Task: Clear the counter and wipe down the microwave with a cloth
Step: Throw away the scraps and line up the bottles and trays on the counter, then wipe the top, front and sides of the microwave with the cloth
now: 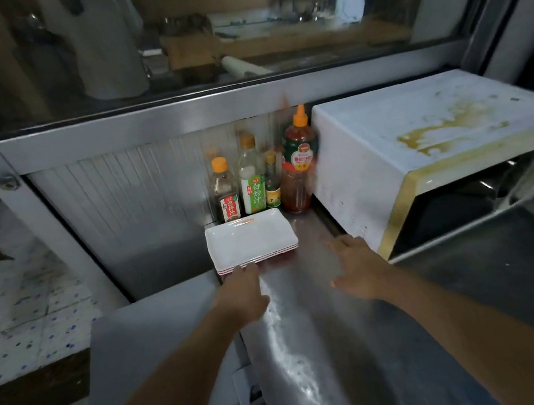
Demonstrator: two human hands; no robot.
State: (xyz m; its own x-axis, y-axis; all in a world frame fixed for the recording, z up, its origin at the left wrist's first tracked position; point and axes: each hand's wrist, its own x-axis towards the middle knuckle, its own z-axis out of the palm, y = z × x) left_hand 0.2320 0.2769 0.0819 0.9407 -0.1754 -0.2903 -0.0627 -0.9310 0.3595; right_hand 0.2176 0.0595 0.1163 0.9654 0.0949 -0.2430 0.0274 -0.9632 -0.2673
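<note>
- Left hand (242, 291): reaches forward over the bench, fingers extended, tips at the near edge of the stack of plates; whether they grip the edge cannot be told.
- Right hand (360, 269): open, fingers spread and relaxed, holding nothing, above the bench just near the microwave's left front corner.
- Bench (315, 351): stainless steel, smooth and reflective, with pale smears along its length.
- Stack of plates (251, 239): white, rectangular with rounded corners, shallow, glossy, red line showing along the rims; sits at the far left of the bench, just in front of the bottles.
- Microwave (421, 130): white box on the right of the bench, far side; top is scuffed and carries a large yellow-brown dried stain; front frame yellowed; dark door window.
- Sauce bottles (249, 184): four, upright in a row against the ribbed metal back panel, between the plates and the microwave; clear plastic, orange caps; the rightmost is tallest, with a nozzle tip and reddish contents.
- Window (215, 29): glass pane in a metal frame above the bench, blurred shapes behind it.
</note>
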